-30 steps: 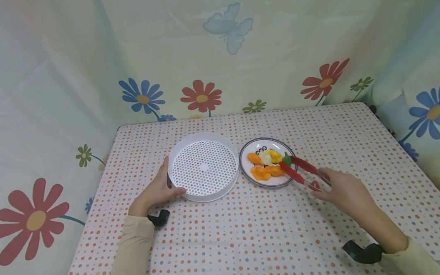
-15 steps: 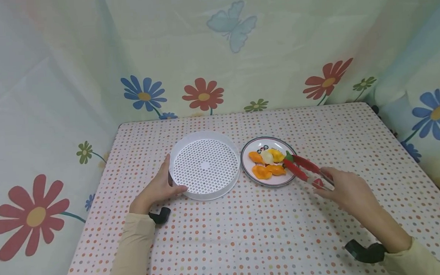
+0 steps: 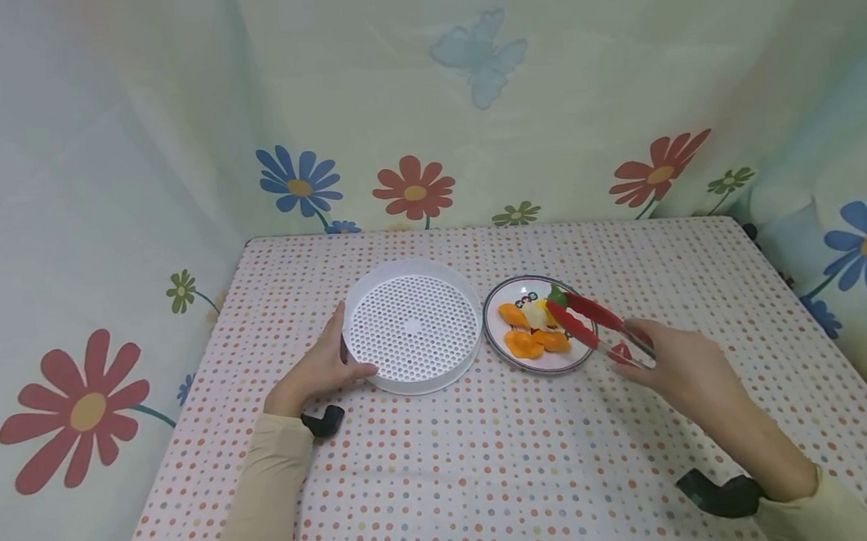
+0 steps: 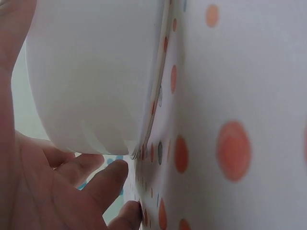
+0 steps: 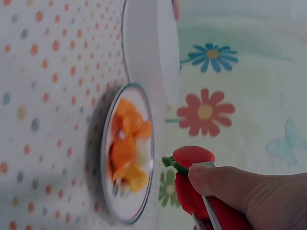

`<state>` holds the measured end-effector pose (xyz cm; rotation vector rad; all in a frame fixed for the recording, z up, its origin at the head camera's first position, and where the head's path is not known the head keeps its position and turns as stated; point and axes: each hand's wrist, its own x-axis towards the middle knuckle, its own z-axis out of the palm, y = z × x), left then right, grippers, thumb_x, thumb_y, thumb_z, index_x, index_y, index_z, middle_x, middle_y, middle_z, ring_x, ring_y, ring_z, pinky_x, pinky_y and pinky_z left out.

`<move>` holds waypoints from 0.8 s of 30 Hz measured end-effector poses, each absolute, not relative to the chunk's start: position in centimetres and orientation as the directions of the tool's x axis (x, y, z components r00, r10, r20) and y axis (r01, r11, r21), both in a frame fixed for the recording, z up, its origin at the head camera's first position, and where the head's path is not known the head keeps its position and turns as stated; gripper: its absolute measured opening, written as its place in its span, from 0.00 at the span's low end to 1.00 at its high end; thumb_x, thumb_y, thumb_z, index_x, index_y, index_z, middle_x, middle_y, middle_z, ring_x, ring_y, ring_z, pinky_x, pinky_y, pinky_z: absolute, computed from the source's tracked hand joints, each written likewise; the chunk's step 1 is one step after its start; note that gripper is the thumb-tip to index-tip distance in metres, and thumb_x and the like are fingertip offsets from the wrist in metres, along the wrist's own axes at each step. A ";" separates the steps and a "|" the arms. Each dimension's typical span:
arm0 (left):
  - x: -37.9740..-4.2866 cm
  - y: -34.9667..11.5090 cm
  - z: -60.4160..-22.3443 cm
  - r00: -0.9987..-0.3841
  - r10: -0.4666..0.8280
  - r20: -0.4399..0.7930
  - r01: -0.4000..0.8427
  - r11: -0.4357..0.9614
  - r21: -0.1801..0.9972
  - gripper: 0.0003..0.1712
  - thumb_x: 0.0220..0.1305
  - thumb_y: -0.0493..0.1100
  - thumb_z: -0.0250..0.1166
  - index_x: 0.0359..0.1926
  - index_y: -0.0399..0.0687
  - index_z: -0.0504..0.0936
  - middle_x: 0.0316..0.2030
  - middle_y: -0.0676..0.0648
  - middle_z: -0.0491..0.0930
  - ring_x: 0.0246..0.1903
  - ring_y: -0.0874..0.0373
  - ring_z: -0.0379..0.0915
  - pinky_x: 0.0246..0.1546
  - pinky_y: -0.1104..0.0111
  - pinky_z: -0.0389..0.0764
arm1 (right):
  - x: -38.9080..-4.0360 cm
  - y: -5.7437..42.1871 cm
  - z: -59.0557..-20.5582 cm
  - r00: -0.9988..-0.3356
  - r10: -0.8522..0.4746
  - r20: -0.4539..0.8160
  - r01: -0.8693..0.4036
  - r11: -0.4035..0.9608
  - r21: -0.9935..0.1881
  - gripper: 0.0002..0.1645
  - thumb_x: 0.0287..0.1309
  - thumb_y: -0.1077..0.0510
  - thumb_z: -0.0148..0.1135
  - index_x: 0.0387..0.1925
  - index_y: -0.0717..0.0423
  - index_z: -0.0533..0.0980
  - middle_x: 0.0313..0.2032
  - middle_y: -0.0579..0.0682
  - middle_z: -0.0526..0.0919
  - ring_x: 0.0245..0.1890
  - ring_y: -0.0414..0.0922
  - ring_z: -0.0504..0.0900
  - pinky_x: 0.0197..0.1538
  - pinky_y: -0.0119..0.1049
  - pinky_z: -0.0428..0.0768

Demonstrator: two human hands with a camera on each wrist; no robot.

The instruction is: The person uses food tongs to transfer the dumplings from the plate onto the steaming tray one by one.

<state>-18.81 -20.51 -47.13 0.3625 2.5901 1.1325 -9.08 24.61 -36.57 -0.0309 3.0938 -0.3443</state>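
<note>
My left hand [image 3: 317,366] holds the left side of a round white steamer tray [image 3: 412,325] with a perforated base. Its thumb lies at the near rim, and the fingers reach around the outer wall [image 4: 96,81]. My right hand [image 3: 689,367] grips red-tipped metal tongs [image 3: 590,315]. Pinched between the tong tips is a small green piece [image 3: 556,296], held above the plate [image 3: 556,365] in the head view; its exact kind is unclear. Orange dumpling-shaped pieces [image 3: 523,345], a pale white one [image 3: 535,316] and a yellow one, partly hidden by the tongs, lie on the plate.
The plate stands close to the tray's right side on a dotted tablecloth [image 3: 444,466]. A flowered curtain [image 3: 559,133] hangs behind the table and at both sides. Each wrist carries a black camera mount [image 3: 717,494].
The tongs have lifted the green piece from the plate's right edge and shifted it a little left over the plate. My left hand stays at the tray; the head view has shifted slightly.
</note>
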 end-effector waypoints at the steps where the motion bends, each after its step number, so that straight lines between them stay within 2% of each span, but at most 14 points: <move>1: -18.8 -20.5 -47.2 -0.927 0.339 -0.160 0.111 0.657 0.746 0.76 0.45 0.62 0.74 0.73 0.49 0.23 0.75 0.40 0.31 0.74 0.42 0.31 0.72 0.47 0.44 | -9.2 23.9 -36.4 -0.999 -0.034 -0.024 -0.028 0.976 -0.215 0.41 0.41 0.50 0.76 0.55 0.67 0.71 0.38 0.67 0.83 0.28 0.53 0.80 0.27 0.44 0.80; 5: -18.9 -20.7 -47.3 -0.928 0.343 -0.146 0.124 0.654 0.747 0.77 0.44 0.62 0.74 0.74 0.49 0.23 0.75 0.40 0.31 0.74 0.43 0.31 0.72 0.47 0.44 | -10.3 20.4 -35.8 -0.995 -0.100 -0.013 -0.096 0.975 -0.201 0.42 0.42 0.48 0.76 0.58 0.64 0.72 0.45 0.66 0.82 0.37 0.57 0.81 0.37 0.51 0.82; 12: -19.3 -20.9 -47.8 -0.935 0.324 -0.143 0.118 0.665 0.737 0.76 0.44 0.64 0.73 0.74 0.50 0.25 0.75 0.43 0.31 0.74 0.47 0.31 0.72 0.50 0.45 | -13.4 12.7 -36.9 -0.960 -0.281 0.012 -0.275 0.929 -0.247 0.39 0.44 0.48 0.75 0.58 0.58 0.73 0.45 0.56 0.85 0.36 0.48 0.81 0.33 0.39 0.80; 19: -19.6 -20.2 -48.0 -0.931 0.333 -0.148 0.119 0.661 0.741 0.75 0.44 0.63 0.74 0.74 0.54 0.25 0.76 0.46 0.33 0.75 0.49 0.31 0.73 0.52 0.46 | -16.7 7.3 -39.4 -0.925 -0.378 -0.041 -0.346 0.882 -0.322 0.37 0.45 0.46 0.74 0.56 0.56 0.75 0.47 0.53 0.85 0.40 0.46 0.82 0.43 0.40 0.83; 24: -19.4 -20.6 -48.2 -0.938 0.317 -0.142 0.108 0.653 0.749 0.75 0.43 0.62 0.75 0.74 0.55 0.26 0.76 0.48 0.34 0.75 0.52 0.32 0.73 0.53 0.46 | -18.0 4.7 -40.7 -0.900 -0.430 -0.075 -0.377 0.852 -0.363 0.36 0.46 0.46 0.74 0.56 0.56 0.74 0.46 0.52 0.84 0.40 0.45 0.81 0.45 0.39 0.82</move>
